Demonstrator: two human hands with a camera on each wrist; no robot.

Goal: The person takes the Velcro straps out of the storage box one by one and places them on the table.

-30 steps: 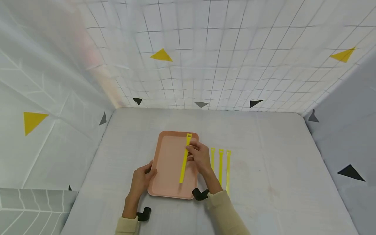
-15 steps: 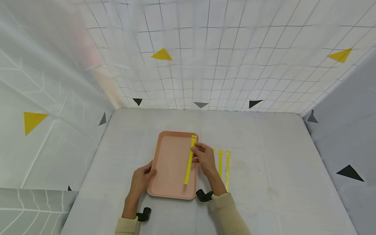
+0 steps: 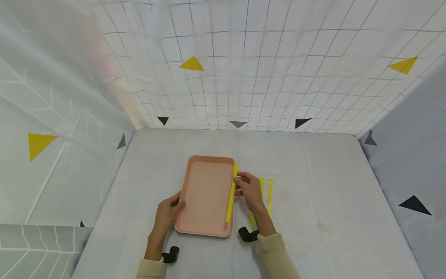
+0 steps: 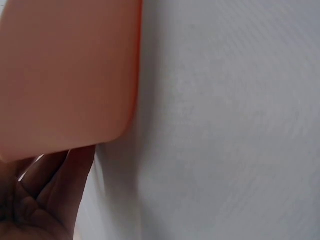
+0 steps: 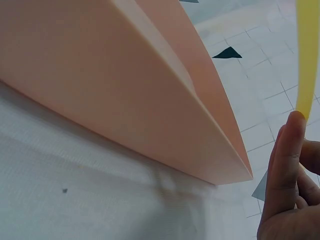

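Observation:
My left hand (image 3: 167, 213) grips the left edge of a pink tray (image 3: 205, 193), with the thumb over the rim. In the left wrist view, fingers (image 4: 75, 175) show at the tray's edge. My right hand (image 3: 250, 190) pinches a flat yellow cable tie (image 3: 231, 199) with a slotted head, and in the head view the tie overlaps the tray's right rim. Fingertips (image 5: 295, 122) press on the tie in the right wrist view, where it stands apart from the tray. More yellow cable ties (image 3: 270, 197) lie side by side on the table, partly hidden by my right hand and forearm.
A pale cloth covers the table (image 3: 324, 186). Grid-patterned sheeting (image 3: 271, 77) rises behind it, with side sheets at left and right bearing yellow and dark triangles. Black wrist mounts (image 3: 248, 235) stick out near both cuffs.
My right hand has moved to the right, carrying the cable tie from over the tray to its right rim. It now covers more of the lying ties. The left hand and tray have stayed put.

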